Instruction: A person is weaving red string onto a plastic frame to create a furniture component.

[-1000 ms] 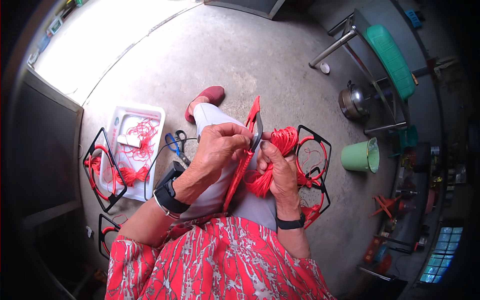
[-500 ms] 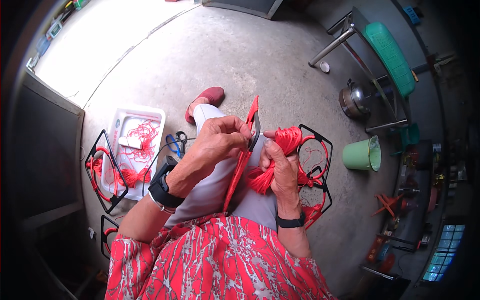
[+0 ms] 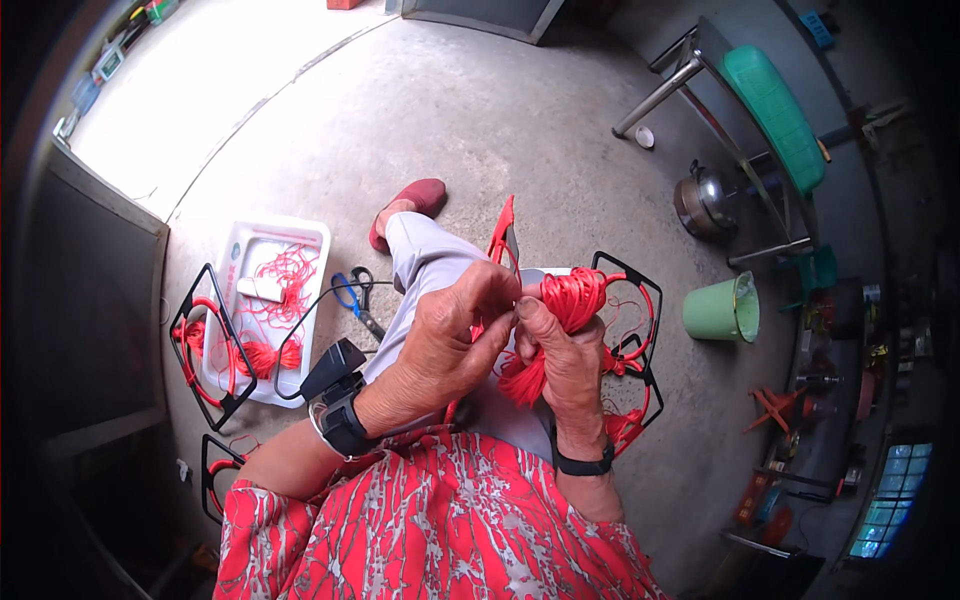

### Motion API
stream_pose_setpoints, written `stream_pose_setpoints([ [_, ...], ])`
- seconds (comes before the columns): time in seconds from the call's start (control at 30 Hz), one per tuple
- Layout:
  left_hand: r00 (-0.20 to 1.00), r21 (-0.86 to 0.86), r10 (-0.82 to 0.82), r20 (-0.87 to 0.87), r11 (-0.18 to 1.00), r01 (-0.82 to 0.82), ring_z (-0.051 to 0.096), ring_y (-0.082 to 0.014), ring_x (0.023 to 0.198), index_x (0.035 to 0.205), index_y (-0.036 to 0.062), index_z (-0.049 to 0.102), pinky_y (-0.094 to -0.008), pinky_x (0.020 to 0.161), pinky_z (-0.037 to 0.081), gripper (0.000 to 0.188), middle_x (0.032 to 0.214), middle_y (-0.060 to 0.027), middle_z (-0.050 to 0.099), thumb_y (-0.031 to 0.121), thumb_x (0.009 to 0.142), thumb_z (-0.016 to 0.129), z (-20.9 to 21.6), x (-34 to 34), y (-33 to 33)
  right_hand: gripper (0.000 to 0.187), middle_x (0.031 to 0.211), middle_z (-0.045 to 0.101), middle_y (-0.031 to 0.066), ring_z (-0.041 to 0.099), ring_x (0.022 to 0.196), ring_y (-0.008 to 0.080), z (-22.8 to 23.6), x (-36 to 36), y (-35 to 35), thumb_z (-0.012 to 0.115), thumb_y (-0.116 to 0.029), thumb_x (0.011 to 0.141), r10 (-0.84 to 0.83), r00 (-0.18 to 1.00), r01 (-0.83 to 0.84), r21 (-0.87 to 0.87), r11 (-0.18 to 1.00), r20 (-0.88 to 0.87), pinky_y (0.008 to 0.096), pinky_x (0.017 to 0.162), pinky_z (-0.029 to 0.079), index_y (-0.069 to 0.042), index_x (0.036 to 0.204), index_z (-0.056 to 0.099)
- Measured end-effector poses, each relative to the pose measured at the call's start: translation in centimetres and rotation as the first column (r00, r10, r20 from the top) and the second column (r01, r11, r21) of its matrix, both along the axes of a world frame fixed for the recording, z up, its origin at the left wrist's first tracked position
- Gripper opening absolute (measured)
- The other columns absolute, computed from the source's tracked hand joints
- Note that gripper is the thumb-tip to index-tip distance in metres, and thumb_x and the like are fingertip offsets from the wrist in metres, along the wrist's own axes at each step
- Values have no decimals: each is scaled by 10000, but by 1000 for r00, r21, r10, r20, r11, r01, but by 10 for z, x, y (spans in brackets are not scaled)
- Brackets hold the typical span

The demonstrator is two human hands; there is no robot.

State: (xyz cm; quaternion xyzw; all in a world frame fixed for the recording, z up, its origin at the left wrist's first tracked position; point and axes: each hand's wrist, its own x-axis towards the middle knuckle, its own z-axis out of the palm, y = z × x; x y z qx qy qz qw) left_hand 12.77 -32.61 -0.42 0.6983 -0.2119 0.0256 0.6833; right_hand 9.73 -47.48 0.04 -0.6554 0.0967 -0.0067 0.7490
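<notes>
Grey concrete floor [image 3: 560,130], white tray [image 3: 308,230], right hand [image 3: 568,362], grip wrapped round red cord bundle [image 3: 575,298], left hand [image 3: 440,340], grip unclear

The red cord bundle [image 3: 573,299] looks like smooth, faintly glossy synthetic strand, while the printed shirt [image 3: 440,520] at six o'clock is soft, matt cloth. Smooth plastic forms the white tray [image 3: 313,238] at nine o'clock and green bucket [image 3: 709,309] at three; the pot [image 3: 713,197] at two is shiny metal. The floor [image 3: 480,110] toward twelve looks like matt, rough concrete.
</notes>
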Motion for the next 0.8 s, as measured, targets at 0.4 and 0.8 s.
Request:
stream_pose_setpoints([
  [0.4, 986, 66, -2, 166, 998, -9, 587, -224, 675, 1034, -3, 609, -298, 599, 444, 269, 765, -110, 555, -84, 780, 573, 12, 17, 13, 133, 623, 550, -2, 486, 518, 64, 13, 6, -5, 686, -143, 834, 52, 998, -52, -10, 999, -46, 218, 479, 385, -39, 899, 635],
  [0.8, 972, 130, 40, 231, 989, -72, 592, -186, 672, 900, 10, 579, -297, 604, 445, 94, 770, -87, 583, -26, 821, 614, -17, 30, 6, 137, 604, 524, -3, 465, 485, 68, 12, 10, -7, 672, -133, 813, 107, 989, -99, 82, 992, -105, 216, 449, 357, -34, 878, 603],
])
